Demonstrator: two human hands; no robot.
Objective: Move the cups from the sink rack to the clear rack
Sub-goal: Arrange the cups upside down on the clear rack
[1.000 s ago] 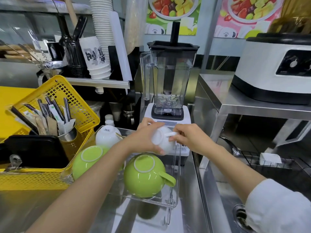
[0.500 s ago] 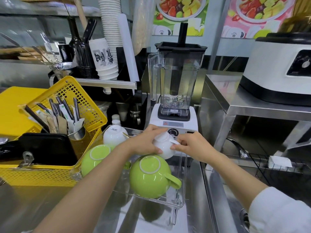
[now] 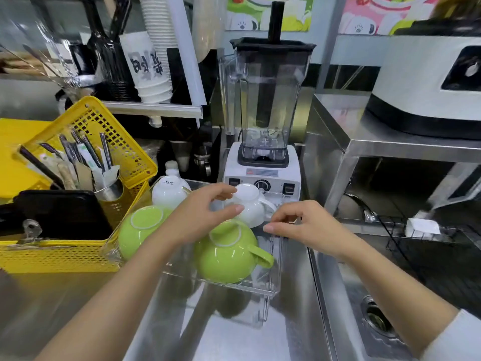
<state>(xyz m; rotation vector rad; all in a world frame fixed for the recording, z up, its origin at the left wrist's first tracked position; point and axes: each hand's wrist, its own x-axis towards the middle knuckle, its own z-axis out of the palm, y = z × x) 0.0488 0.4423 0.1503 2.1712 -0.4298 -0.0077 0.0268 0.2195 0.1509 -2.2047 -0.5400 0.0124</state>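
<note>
An upside-down white cup (image 3: pixel 252 204) sits at the back right of the clear rack (image 3: pixel 276 277). My left hand (image 3: pixel 203 217) still grips it, fingers on its base and thumb on its side. My right hand (image 3: pixel 304 226) hovers just right of the cup's handle, fingers loosely curled and holding nothing. The rack also holds another white cup (image 3: pixel 169 192) at the back left and two green cups, one front left (image 3: pixel 140 230) and one front right (image 3: pixel 223 260), all upside down. The black wire sink rack (image 3: pixel 406 246) lies to the right.
A blender (image 3: pixel 263 175) stands directly behind the clear rack. A yellow basket (image 3: pixel 52 256) with cutlery and a black tray sits to the left. A white sponge (image 3: pixel 422 226) lies on the sink rack, above the sink with its drain (image 3: pixel 377 319).
The white cup went down from both hands into the back right of the clear rack. My right hand let go of its handle and drew back to the right.
</note>
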